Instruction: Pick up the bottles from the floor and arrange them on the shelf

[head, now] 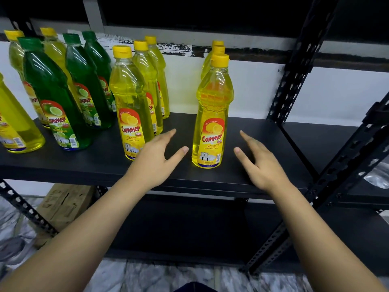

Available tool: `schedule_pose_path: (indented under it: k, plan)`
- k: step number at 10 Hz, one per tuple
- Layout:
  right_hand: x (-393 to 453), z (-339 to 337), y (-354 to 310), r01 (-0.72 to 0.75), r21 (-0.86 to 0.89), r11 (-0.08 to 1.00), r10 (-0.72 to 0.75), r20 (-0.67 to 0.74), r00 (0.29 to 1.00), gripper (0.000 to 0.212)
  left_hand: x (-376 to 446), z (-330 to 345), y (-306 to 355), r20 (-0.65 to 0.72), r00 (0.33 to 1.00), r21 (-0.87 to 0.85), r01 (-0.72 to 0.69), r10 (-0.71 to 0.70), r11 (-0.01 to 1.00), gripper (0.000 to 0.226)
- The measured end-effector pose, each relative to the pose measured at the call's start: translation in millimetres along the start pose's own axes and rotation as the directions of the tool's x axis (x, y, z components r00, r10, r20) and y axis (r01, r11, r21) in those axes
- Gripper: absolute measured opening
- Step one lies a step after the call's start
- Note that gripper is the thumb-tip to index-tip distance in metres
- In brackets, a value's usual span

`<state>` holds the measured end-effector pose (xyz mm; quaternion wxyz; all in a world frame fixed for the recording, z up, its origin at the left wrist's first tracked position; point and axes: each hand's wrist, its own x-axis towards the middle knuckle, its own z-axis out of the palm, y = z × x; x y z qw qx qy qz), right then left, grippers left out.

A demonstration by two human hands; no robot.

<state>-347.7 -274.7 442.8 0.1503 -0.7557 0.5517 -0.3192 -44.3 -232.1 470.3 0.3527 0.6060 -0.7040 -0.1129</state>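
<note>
Up on the black shelf, a yellow bottle stands upright between the left hand and right hand, both with fingers spread, grasping nothing. Green bottles stand left of it; marbled floor lies below.

a black shelf on a slotted metal frame is carrying upright bottles in rows running front to back. a yellow row is standing apart at the right, another yellow row is sitting near the middle, green bottles are standing left of it, and more yellow bottles are lining the far left.
</note>
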Motion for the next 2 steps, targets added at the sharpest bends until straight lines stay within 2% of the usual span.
schedule_pose_path:
  k: [1, 2]
  plan:
    - [-9.1, -12.8, -3.9, 0.032, -0.024, 0.999, -0.034, -0.068, 0.997, 0.069, -8.3, -16.1, -0.4, -0.076, 0.997, -0.224, -0.01, -0.007, 0.974, 0.059]
    - [-59.9, -6.1, -3.6, 0.262, -0.022, 0.965, -0.255, -0.316, 0.914, 0.051, -57.0, -22.0, -7.9, -0.171, 0.981, -0.279, -0.136, 0.09, 0.951, 0.038]
